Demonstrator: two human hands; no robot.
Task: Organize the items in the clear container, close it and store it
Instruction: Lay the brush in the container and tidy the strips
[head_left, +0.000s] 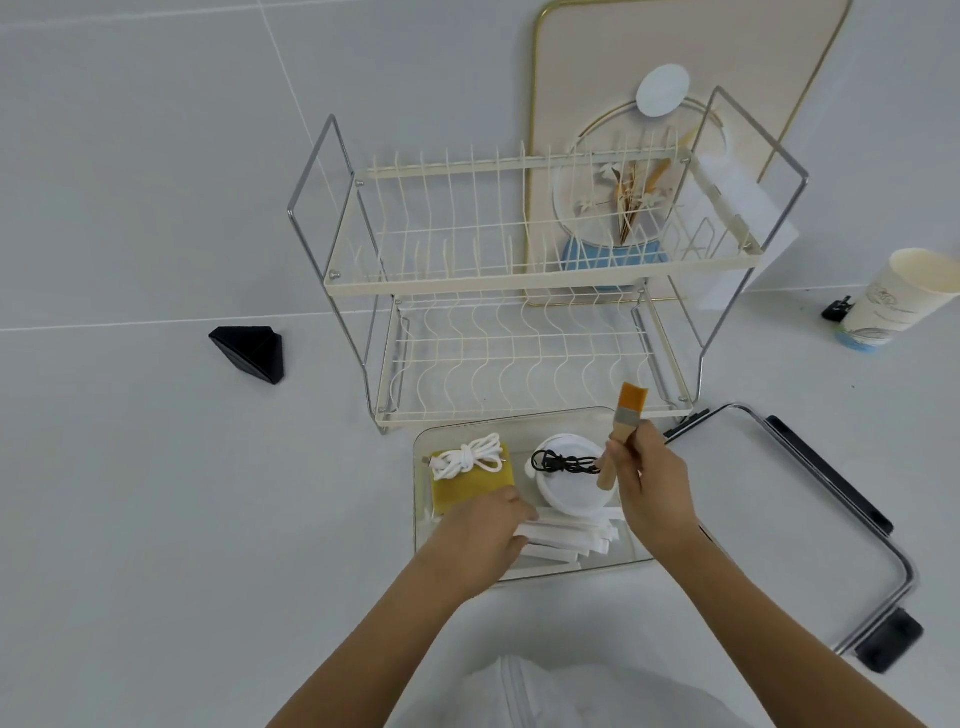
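Note:
The clear container (423, 452) lies open on the white surface below the rack. Inside it are a yellow sponge (470, 483) with a coiled white cable (467, 457) on top, a round white case (571, 491) with a black cable (563, 461) across it, and a stack of white packets (566, 538). My left hand (480, 538) rests in the container and grips the left end of the packets. My right hand (652, 488) holds a small wooden brush (621, 431) upright over the container's right side, orange bristles up. The clear lid (779, 509) with black latches lies to the right.
A two-tier cream dish rack (519, 280) stands just behind the container. A black triangular object (252, 353) sits at the left. A paper cup (893, 296) and a small black clip (836, 307) are at the far right. A gold-rimmed board (675, 47) leans behind the rack.

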